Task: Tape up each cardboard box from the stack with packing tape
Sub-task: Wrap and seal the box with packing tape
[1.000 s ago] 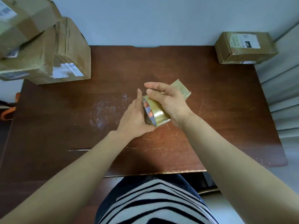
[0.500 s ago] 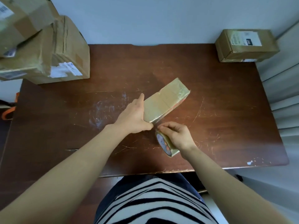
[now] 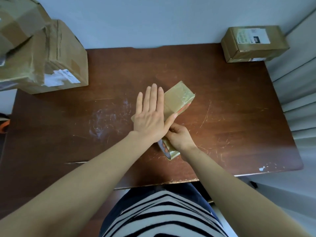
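Our left hand (image 3: pixel 150 115) lies flat on the small cardboard box (image 3: pixel 179 98), fingers straight and slightly spread, the palm pressing the box's near end down onto the wooden table (image 3: pixel 230 125). The box runs slantwise under the palm. Its far end, wrapped in glossy tape, shows just to the right of the fingertips. The thumb stretches out to the right, and its tip lies against the box's near edge.

Just below that thumb, our right hand (image 3: pixel 181 138) curls around the roll of packing tape (image 3: pixel 169 151), with the fingers bent over its outer band. The roll is held on edge, close against the heel of the left hand. We cannot tell whether a strip runs from the roll to the box, since both hands cover that spot.

Well off to the left of the left fingers, the stack of cardboard boxes (image 3: pixel 59 65) fills the far corner of the table. Well beyond the fingertips to the right, a labelled box (image 3: pixel 253 43) sits alone at the far right corner
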A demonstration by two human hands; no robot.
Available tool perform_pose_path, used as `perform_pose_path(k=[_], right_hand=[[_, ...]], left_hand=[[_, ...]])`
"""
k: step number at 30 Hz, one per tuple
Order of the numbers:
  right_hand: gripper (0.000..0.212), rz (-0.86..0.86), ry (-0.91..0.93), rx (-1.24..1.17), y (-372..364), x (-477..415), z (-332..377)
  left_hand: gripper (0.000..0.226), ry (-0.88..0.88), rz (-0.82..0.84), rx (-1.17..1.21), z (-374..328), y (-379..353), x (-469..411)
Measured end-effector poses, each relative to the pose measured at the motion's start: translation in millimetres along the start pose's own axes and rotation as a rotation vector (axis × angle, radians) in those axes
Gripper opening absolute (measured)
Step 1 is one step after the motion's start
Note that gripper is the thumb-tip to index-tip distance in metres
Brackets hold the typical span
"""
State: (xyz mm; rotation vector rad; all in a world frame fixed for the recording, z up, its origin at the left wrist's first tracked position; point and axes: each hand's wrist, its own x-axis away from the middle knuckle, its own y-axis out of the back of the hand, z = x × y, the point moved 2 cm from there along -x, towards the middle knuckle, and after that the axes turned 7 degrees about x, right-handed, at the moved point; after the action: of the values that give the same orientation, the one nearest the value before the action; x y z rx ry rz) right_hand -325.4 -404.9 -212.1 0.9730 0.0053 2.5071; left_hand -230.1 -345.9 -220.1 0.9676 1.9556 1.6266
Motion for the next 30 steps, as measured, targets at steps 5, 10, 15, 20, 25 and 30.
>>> perform_pose_path(k=[5, 10, 15, 20, 25, 30], right_hand=[[0.009, 0.027, -0.027, -0.052, 0, -2, -3], [0.025, 0.079, -0.067, -0.068, 4, 1, -2], [0.022, 0.097, -0.001, -0.066, 9, 14, 10], [0.023, 0.135, 0.192, -0.188, 15, 25, 48], [0.031, 0.186, 0.202, -0.145, -3, 4, 64], [0.025, 0.107, 0.285, -0.05, -23, -18, 73]], left_hand=[[0.089, -0.031, 0.313, 0.175, 8, 25, -8], [0.11, -0.025, 0.284, 0.266, 45, 26, 31], [0.101, 0.119, 0.3, 0.802, 59, 25, 31], [0.067, 0.369, 0.195, 1.18, 74, 38, 16], [0.044, 0.546, 0.28, 1.386, 95, 24, 14], [0.115, 0.233, 0.256, 0.789, 96, 6, 22]])
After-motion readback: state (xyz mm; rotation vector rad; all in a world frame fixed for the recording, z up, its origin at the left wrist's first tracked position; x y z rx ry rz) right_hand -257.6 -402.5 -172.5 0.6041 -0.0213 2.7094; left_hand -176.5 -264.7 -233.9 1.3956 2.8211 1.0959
